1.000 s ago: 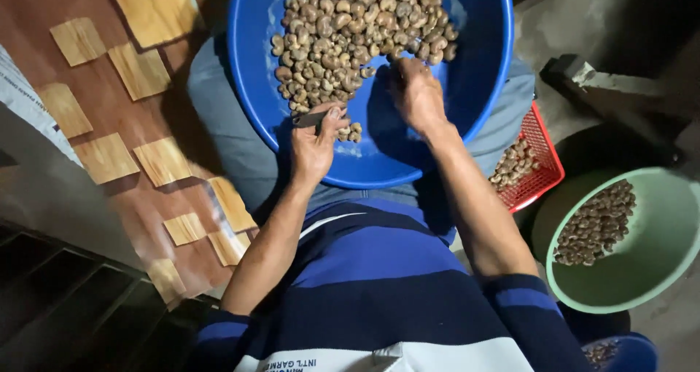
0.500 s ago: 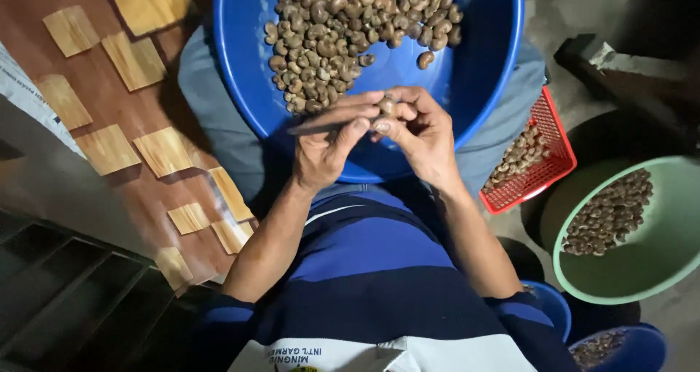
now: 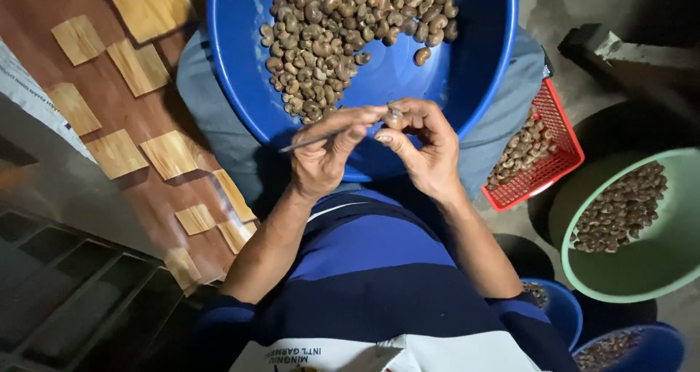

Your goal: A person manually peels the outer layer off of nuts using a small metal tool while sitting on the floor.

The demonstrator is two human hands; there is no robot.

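Note:
A big blue basin (image 3: 235, 95) rests on my lap and holds a heap of brown cashew nuts (image 3: 332, 29). Over its near rim my left hand (image 3: 321, 161) grips a small thin knife (image 3: 302, 143), blade pointing left. My right hand (image 3: 430, 153) pinches a single cashew nut (image 3: 394, 116) between thumb and fingers, touching the fingertips of my left hand. One loose nut (image 3: 421, 55) lies apart from the heap on the basin floor.
To my right stand a red mesh basket (image 3: 565, 142) with nuts, a green bowl (image 3: 656, 273) with nuts, and two small blue bowls (image 3: 565, 310) (image 3: 642, 346). Pale wooden tiles (image 3: 168, 153) lie on the red-brown floor at left. A dark block (image 3: 620, 51) sits at the upper right.
My right hand left the heap with one nut and came back to meet my left hand and the knife. Both hands have since shifted slightly toward me.

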